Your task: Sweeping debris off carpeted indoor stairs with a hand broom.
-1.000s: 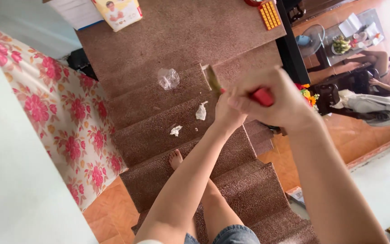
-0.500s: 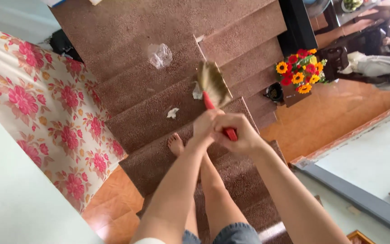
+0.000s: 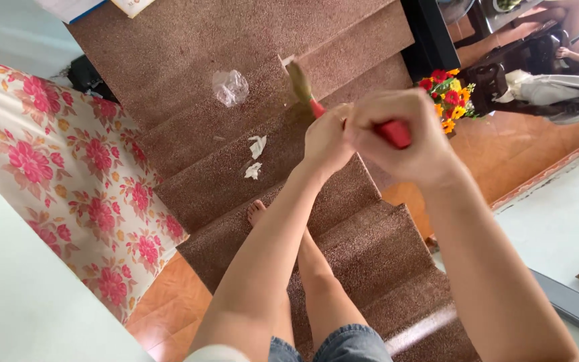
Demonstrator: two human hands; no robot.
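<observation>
The broom (image 3: 316, 100), a short one with a red handle and straw-coloured bristles, is being held out over the brown stone stairs (image 3: 236, 161), its bristle head lying near the edge of a step. The left hand (image 3: 326, 142) is closing its grip around the handle lower down, and the right hand (image 3: 403, 134) is wrapping its grip tight around the handle's end. Two scraps of white paper (image 3: 256, 155) are lying one step below, and a crumpled clear plastic bag (image 3: 230, 87) is sitting just above. A bare foot (image 3: 256, 213) is standing on a lower step. A wide sweep risks scattering the scraps further down, and leaning forward on bare stone risks a slip.
</observation>
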